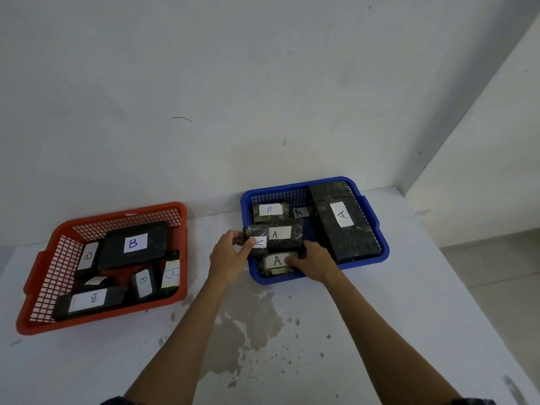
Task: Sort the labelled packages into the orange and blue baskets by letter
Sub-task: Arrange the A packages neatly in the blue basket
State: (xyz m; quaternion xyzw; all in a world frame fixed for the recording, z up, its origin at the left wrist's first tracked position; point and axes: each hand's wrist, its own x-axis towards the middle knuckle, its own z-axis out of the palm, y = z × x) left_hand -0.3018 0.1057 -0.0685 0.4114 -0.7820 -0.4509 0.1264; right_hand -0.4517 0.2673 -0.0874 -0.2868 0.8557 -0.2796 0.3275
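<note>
Now left hand point(226, 258) grips small A package point(256, 240) over blue basket point(377, 252) rim.

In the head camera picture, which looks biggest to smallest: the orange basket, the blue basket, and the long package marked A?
1. orange basket
2. blue basket, though it sits farther away, so the two may really match
3. long package marked A

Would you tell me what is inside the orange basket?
The orange plastic basket holds dark wrapped packages with white B labels; six labels show. Whatever lies beneath them is covered.
</note>
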